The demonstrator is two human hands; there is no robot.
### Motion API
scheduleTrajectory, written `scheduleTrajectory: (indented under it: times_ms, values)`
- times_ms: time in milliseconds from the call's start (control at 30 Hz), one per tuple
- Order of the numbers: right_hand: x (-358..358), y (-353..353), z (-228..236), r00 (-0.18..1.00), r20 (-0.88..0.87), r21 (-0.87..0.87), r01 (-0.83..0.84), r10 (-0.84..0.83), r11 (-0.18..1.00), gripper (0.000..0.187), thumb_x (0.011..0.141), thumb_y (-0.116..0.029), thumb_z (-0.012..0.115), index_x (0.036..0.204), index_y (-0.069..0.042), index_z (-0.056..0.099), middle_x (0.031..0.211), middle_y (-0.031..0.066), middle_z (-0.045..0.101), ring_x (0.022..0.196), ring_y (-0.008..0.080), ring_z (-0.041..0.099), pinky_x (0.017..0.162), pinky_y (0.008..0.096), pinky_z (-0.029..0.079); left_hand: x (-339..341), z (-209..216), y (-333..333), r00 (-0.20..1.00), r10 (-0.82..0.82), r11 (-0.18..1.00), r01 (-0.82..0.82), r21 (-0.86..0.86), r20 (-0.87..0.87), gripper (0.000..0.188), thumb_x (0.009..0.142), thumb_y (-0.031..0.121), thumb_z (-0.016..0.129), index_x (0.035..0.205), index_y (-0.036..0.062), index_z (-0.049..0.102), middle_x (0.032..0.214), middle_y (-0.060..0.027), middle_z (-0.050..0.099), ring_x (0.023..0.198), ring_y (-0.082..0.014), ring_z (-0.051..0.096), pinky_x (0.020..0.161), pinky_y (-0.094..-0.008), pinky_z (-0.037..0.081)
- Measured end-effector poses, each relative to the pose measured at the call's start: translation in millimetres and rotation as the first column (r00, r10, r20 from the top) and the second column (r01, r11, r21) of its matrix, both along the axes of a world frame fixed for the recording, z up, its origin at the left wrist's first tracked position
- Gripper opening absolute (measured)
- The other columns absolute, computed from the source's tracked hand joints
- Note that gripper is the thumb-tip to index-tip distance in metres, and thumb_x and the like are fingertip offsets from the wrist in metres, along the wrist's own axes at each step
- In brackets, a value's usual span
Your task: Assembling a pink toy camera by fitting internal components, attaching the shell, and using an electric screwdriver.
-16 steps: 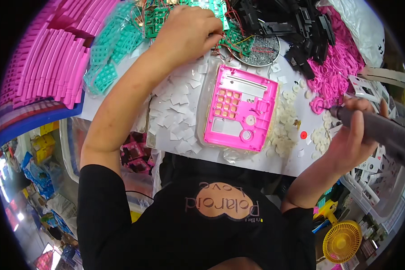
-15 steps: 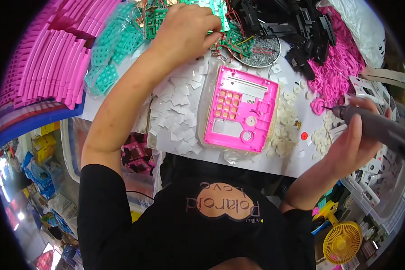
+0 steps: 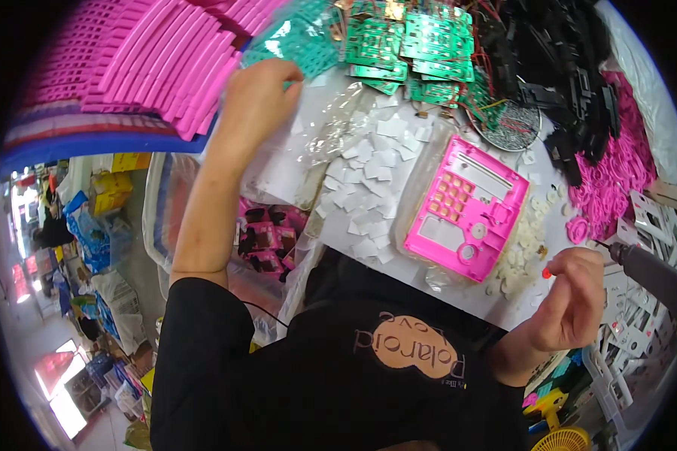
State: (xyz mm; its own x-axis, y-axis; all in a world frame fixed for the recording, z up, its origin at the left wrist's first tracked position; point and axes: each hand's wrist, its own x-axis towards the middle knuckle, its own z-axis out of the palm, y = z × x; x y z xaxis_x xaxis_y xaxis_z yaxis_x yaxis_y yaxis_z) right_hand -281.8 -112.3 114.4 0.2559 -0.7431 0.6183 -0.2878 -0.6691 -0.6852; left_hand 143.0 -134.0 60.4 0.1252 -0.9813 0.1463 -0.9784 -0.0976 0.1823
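Observation:
My left hand (image 3: 259, 98) is over the left side of the table, its fingers curled. It is between a stack of pink plastic housings (image 3: 154, 68) and a bag of teal keypads (image 3: 293, 45); what it holds, if anything, is hidden. At the right edge my right hand (image 3: 572, 297) has its fingers bent in, their tips at a small red disc (image 3: 547, 273). Just beyond that hand is a dark powered screwdriver (image 3: 647, 268), apart from the fingers. A pink housing (image 3: 436, 248) with keypad openings lies face down on a wrapped pad in the middle.
Green circuit boards (image 3: 436, 37) with wires are piled at the back, beside a round dish of screws (image 3: 515, 124). Black parts (image 3: 572, 68) and pink loops (image 3: 613, 180) fill the back right. White paper squares (image 3: 368, 188) and pale discs (image 3: 523, 255) flank the housing.
My left hand has left the circuit boards and moved left. My right hand has let go of the screwdriver and come down to the red disc. The view has turned leftward.

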Motion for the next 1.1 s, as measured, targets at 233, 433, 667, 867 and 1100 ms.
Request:
scheduleTrajectory:
  times_ms: [233,433,667,867,1100]
  values:
    - [28.4,-3.6,17.9,0.984,-0.123,-0.026,-0.132,0.128,0.991,0.024,0.068,0.013,0.065,0.089,0.003,0.067,0.076,0.012,0.067,0.07,0.0289,0.061,0.065,0.0349,0.048,1.3,-38.0,-16.4,0.992,0.016,0.947,0.025,-0.321,0.126,0.015,0.082,0.023,0.074,0.089,0.0099,0.072,0.102,-0.0052,0.067,0.097,-0.026,0.062,0.093,-0.0442,0.038]
    - [41.8,-2.1,-0.4,0.998,0.038,0.353,-0.056,0.045,0.934,0.015,0.084,0.004,0.065,0.098,0.003,0.068,0.072,0.0085,0.065,0.064,0.0179,0.058,0.061,0.0254,0.044,-28.6,-13.8,16.6,0.451,-0.163,0.961,-0.127,-0.244,-0.877,0.006,0.088,0.006,0.07,0.093,0.0035,0.07,0.106,-0.0061,0.065,0.09,-0.016,0.059,0.082,-0.0315,0.045]
    - [74.0,-39.9,-65.9,0.694,0.711,0.7,-0.682,0.116,-0.211,0.034,0.104,-0.024,0.053,0.127,0.001,0.059,0.071,0.0042,0.062,0.053,0.0066,0.05,0.05,0.0206,0.039,-112.2,7.3,50.4,0.385,-0.55,0.827,0.376,-0.418,-0.741,0.017,0.081,0.001,0.075,0.097,0.0071,0.071,0.112,-0.0075,0.064,0.091,-0.0203,0.06,0.077,-0.0321,0.048]
    - [46.1,-34.2,-40.4,0.826,0.454,0.791,-0.546,0.334,0.276,0.031,0.096,-0.011,0.062,0.125,0.002,0.061,0.098,0.0067,0.069,0.078,0.0077,0.065,0.063,0.0202,0.052,-120.8,12.1,58.8,0.537,-0.731,0.681,0.603,-0.415,-0.421,0.035,0.075,0.003,0.076,0.109,0.0069,0.07,0.121,-0.0157,0.063,0.094,-0.0291,0.061,0.08,-0.0368,0.052]
    - [30.3,-44.0,-44.4,0.868,-0.121,0.665,-0.29,0.482,0.688,0.026,0.092,-0.003,0.063,0.117,0.001,0.068,0.103,0.0086,0.072,0.08,0.0106,0.067,0.069,0.0257,0.055,-134.9,-28.7,62.3,0.573,-0.641,0.765,0.535,-0.359,-0.511,0.039,0.077,0.004,0.074,0.115,0.0093,0.066,0.112,-0.0096,0.066,0.092,-0.0304,0.063,0.079,-0.041,0.05]
